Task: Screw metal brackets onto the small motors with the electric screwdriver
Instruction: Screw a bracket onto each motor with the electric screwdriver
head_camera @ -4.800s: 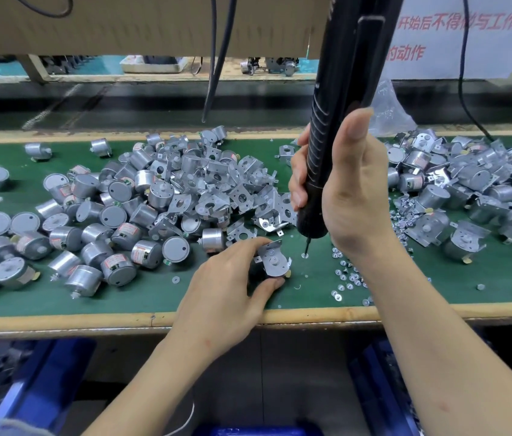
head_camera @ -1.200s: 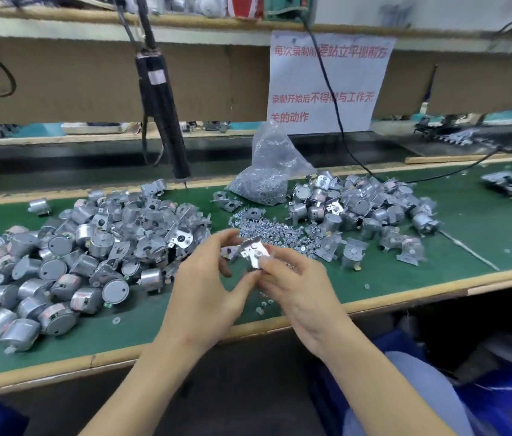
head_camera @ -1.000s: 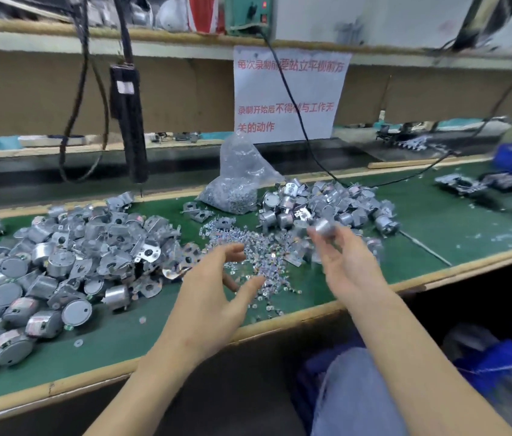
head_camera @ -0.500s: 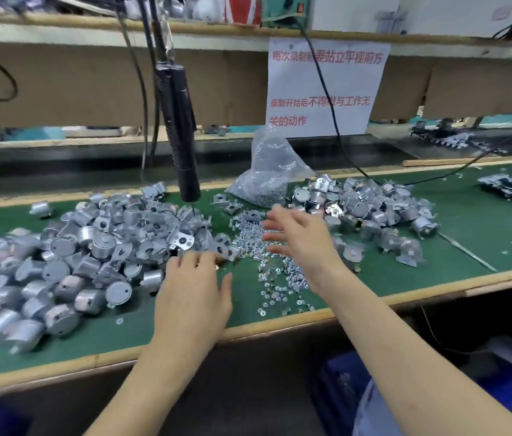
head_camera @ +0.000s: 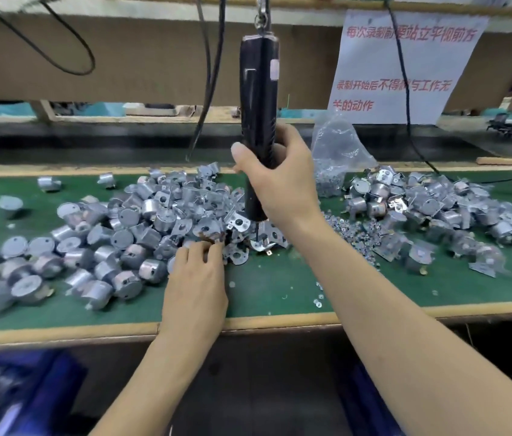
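My right hand grips the lower barrel of the black electric screwdriver, which hangs upright from a hook above. Its bit points down over loose metal brackets at the middle of the green bench mat. My left hand reaches forward, and its fingertips pinch a small silver motor at the edge of the heap. Bare motors lie piled to the left.
A heap of motors with brackets lies on the right, with a scatter of small screws and a clear plastic bag beside it. Cables hang behind the screwdriver. The wooden bench edge runs in front; blue bins sit below.
My right hand has risen from the screw scatter and taken hold of the hanging screwdriver. My left hand has moved forward to a motor in the heap. The camera has tilted down.
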### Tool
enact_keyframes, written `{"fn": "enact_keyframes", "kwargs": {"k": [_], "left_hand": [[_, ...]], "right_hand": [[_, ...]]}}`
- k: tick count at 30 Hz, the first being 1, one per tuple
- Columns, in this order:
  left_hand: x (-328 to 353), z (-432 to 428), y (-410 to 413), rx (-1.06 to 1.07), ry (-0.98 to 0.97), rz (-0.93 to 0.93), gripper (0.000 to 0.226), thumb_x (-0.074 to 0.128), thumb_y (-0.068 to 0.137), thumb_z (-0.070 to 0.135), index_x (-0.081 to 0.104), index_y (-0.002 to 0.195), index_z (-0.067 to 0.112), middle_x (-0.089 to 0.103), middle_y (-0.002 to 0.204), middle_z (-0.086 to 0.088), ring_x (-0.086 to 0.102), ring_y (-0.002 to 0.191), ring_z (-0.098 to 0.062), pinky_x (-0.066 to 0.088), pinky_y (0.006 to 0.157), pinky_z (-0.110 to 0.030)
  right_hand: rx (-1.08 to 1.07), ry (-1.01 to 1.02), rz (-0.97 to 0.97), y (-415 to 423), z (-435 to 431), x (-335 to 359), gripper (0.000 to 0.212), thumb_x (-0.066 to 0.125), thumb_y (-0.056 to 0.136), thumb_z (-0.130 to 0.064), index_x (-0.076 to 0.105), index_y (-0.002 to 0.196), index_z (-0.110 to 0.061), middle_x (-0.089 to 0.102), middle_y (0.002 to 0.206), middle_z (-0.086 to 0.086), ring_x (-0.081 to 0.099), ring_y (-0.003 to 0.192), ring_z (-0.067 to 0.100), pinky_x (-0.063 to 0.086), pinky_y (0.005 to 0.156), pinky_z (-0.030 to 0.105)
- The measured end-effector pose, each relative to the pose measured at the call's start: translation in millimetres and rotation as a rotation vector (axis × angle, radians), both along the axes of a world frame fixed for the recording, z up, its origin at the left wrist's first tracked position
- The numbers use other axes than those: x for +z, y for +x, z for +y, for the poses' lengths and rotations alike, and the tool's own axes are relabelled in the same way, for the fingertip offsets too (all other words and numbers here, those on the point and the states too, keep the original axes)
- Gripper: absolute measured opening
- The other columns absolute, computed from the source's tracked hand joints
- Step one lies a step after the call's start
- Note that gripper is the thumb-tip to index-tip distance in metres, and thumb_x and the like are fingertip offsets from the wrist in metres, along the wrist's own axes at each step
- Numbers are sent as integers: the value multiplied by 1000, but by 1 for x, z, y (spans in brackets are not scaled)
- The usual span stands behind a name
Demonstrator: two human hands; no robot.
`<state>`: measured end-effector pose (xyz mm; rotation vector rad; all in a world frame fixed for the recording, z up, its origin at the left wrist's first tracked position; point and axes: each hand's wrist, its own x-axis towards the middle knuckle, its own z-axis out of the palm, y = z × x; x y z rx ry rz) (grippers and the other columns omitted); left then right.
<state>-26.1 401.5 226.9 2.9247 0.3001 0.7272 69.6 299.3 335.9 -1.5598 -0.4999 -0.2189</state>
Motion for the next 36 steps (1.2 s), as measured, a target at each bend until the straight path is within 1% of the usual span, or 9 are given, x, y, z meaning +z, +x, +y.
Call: {"fn": "enact_keyframes", "kwargs": {"k": [3, 6, 9, 11, 14, 18, 22, 28, 36], "left_hand": [[3, 2, 0, 29, 4, 10, 45, 79, 60, -11, 66, 101, 1, 58, 94, -20, 53, 84, -40, 48, 70, -46], [4, 5, 0, 55, -3, 36, 33, 81, 71, 3, 66, 101, 0, 57, 95, -22, 52, 88, -40, 47, 74, -49], [9, -2, -2, 3, -113, 8, 33, 81, 78, 8, 69, 107, -2, 58, 98, -20, 58, 80, -40, 49, 70, -45], [16, -11, -4, -65, -213, -39, 36, 79, 80, 8, 68, 114, -1, 59, 102, -18, 61, 70, -38, 51, 62, -43], [21, -27, -5, -189, -298, -69, 40, 75, 86, 14, 64, 124, 4, 60, 110, -11, 63, 82, -33, 54, 73, -43], [16, -42, -2, -267, -304, -40, 36, 74, 87, 18, 63, 119, 6, 65, 107, -7, 58, 102, -28, 42, 90, -32], [-3, -49, 4, -308, -347, 42, 34, 69, 91, 30, 65, 121, 14, 60, 108, -1, 51, 108, -22, 29, 89, -18], [-14, -44, 9, -284, -458, -1, 36, 73, 83, 46, 65, 110, 24, 59, 101, 8, 57, 96, -15, 49, 88, -33], [-14, -45, 7, -275, -448, -6, 36, 72, 84, 45, 64, 111, 24, 59, 102, 8, 56, 98, -15, 47, 88, -32]], "right_hand": [[22, -22, -8, 3, -8, -1, 17, 71, 91, -17, 59, 96, -7, 59, 73, 10, 58, 67, 40, 54, 64, 56], [73, 8, 18, 8, -20, -9, 27, 66, 92, -18, 49, 91, 3, 48, 67, 12, 47, 54, 27, 49, 51, 50], [205, 122, 61, 10, -37, -12, 46, 70, 89, -48, 52, 87, -5, 46, 62, 7, 45, 43, 20, 42, 44, 32], [248, 162, 83, 9, -47, -16, 71, 73, 76, -72, 54, 88, -5, 46, 61, 6, 44, 41, 19, 40, 43, 28], [277, 177, 103, 7, -58, -26, 85, 69, 59, -87, 50, 81, -8, 46, 59, 4, 43, 39, 18, 39, 42, 28], [296, 192, 130, 2, -66, -34, 83, 69, 56, -89, 48, 75, -11, 45, 57, 5, 42, 38, 18, 38, 41, 27], [340, 230, 132, -5, -70, -38, 79, 69, 60, -86, 48, 73, -12, 45, 56, 4, 41, 37, 18, 38, 41, 24], [327, 221, 134, -12, -69, -50, 73, 66, 65, -85, 50, 73, -14, 45, 56, 5, 42, 37, 17, 38, 41, 25], [323, 206, 158, -15, -70, -59, 85, 65, 64, -86, 38, 71, -6, 47, 54, 1, 42, 37, 17, 37, 42, 25]]}}
